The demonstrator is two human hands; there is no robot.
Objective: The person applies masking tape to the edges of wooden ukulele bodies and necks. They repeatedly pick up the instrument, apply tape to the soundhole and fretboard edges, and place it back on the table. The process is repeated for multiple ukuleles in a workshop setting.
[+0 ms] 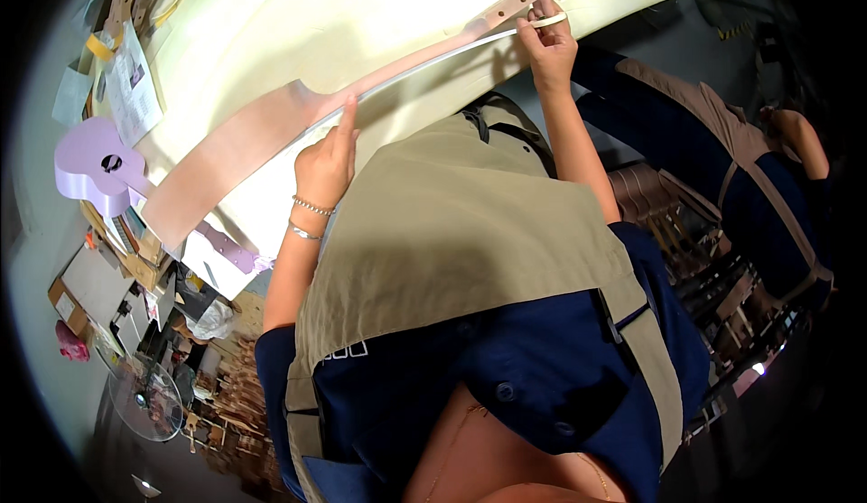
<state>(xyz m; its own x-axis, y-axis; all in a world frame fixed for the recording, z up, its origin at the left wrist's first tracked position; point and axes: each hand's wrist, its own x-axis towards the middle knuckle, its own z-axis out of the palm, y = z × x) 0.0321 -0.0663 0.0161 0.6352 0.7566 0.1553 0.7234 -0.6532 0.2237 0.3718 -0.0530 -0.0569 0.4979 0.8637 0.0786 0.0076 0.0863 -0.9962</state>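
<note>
A long pinkish-tan leather strap point(239, 142) lies slantwise on the pale bench point(298, 33), its broad end toward the left and its narrow end, with dark holes in it, toward the upper right. A thin white strip point(424, 60) runs along the strap's near edge for much of the narrow part.

The right hand point(553, 59) is at the narrow end, pinching the strip between thumb and fingers; a cream-coloured bit of it curves out past them. The left hand point(325, 167) has its forefinger stretched out, the tip on the strip at the strap's edge, where the broad part begins to narrow. Its other fingers are curled in, and whether they hold anything I cannot tell. Two bracelets point(313, 205) circle that wrist.

Below the strap's broad end lies a purple strap point(226, 248) with small holes. Just beyond that end is a lilac ukulele point(99, 164), with a printed sheet point(131, 83) above it. The wearer's khaki apron point(461, 232) fills the middle. Off to the right is another person point(777, 191) in dark blue with tan straps. At lower left is a round fan point(146, 401).
</note>
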